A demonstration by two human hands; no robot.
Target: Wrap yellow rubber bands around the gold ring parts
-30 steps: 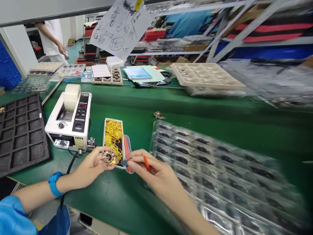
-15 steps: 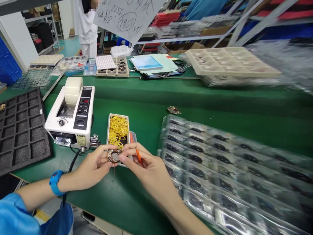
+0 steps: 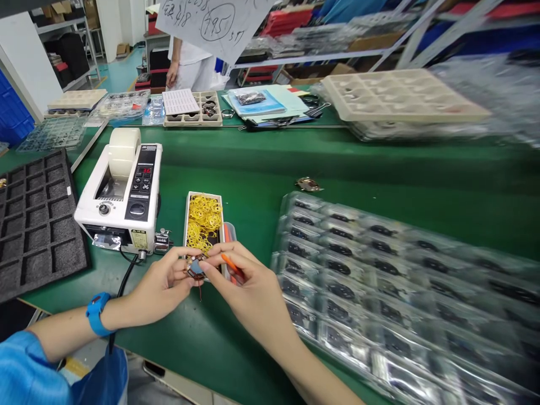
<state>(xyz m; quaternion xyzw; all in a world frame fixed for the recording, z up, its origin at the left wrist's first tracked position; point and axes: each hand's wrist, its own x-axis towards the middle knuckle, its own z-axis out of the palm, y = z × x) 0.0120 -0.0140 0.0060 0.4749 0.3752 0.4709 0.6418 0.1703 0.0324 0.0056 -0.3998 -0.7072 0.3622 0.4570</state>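
My left hand (image 3: 162, 281) pinches the rim of a small round electronic part (image 3: 196, 266) that has a bluish-grey flat centre and a thin red wire hanging below. My right hand (image 3: 248, 287) is closed, its thumb and fingertip touching the part's right side. Tucked between the right hand's fingers is a slim orange tool (image 3: 232, 265); its working end is hidden. Just beyond the hands stands a white box (image 3: 185, 218) full of yellow ring-shaped pieces (image 3: 205, 219). An orange item in a clear case (image 3: 230, 233) shows beside the box, partly covered by my right hand.
A tape dispenser (image 3: 120, 191) stands left, near a black foam tray (image 3: 34, 225). Clear blister trays (image 3: 363, 281) with dark parts cover the right side. A small metallic part (image 3: 308, 184) lies behind them. Beige trays (image 3: 405, 95) and papers line the back; a person in white (image 3: 192, 64) stands beyond.
The person in white has moved right and closer to the bench. A dark packet now lies on the blue booklet. The orange tool sits at a flatter angle; both hands stay at the part.
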